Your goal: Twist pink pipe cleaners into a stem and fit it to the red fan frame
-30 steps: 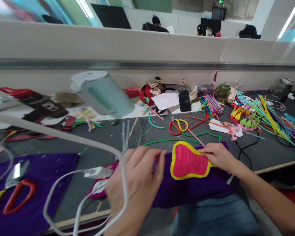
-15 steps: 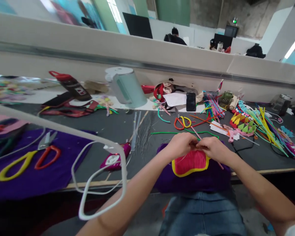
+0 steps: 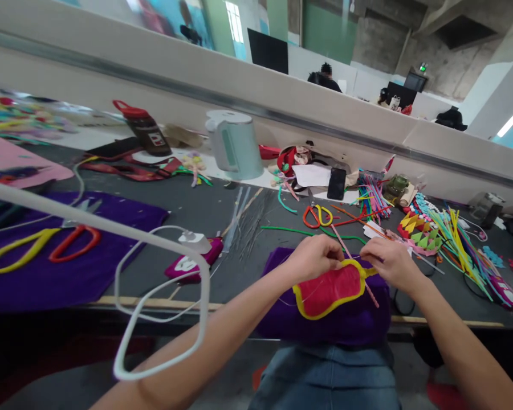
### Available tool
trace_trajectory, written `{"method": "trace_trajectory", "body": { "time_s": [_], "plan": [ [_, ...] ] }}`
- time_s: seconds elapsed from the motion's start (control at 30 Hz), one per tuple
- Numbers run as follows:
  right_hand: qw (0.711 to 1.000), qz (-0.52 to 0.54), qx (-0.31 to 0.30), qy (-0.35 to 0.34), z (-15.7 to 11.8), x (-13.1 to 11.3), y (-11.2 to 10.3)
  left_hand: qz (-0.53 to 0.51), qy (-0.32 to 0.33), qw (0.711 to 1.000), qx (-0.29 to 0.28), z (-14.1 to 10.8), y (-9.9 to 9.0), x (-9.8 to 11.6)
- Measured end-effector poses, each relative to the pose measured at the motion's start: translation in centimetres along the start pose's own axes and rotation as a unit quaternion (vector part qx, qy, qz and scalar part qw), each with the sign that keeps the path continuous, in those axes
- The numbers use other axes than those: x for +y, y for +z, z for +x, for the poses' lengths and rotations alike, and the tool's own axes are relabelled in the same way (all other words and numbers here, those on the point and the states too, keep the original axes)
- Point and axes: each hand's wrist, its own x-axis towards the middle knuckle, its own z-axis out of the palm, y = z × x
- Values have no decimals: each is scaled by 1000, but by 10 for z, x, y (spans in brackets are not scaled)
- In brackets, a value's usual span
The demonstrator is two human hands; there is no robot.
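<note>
A red piece with a fuzzy yellow pipe-cleaner border (image 3: 328,289) is held above a purple cloth (image 3: 277,322) at the table's front edge. My left hand (image 3: 318,256) pinches its upper edge. Beside its upper right end, my right hand (image 3: 391,265) has its fingers pressed together near a short yellow tail. A thin strand seems to run between the two hands; what the right fingertips hold is too small to make out. Loose thread loops across the red face. Behind the piece, a pink pipe cleaner (image 3: 371,294) lies slanting over the cloth.
Scissors (image 3: 318,216) and a green pipe cleaner (image 3: 290,229) lie beyond my hands. A phone (image 3: 336,183) and a kettle (image 3: 239,145) stand farther back. Bundled pipe cleaners (image 3: 461,236) are at right. At left, a white cable (image 3: 205,307) hangs in front of larger scissors (image 3: 74,245).
My hands have moved apart, the right one shifting right. The red piece has tilted, and its yellow upper edge and tail now show. The camera view has shifted slightly.
</note>
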Motion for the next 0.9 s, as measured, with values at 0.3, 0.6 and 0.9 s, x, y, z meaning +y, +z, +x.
{"method": "trace_trajectory", "body": {
  "time_s": [0.3, 0.6, 0.9],
  "plan": [
    [987, -151, 59, -5, -10, -7, 11, -77, -27, 996, 45, -1, 16, 5],
    [985, -141, 95, 23, -16, -6, 25, -104, -50, 989, 96, 4, 32, -7],
    [985, -151, 82, 14, -14, 3, 37, -125, -74, 983, 115, 7, 39, -12]
  ]
}}
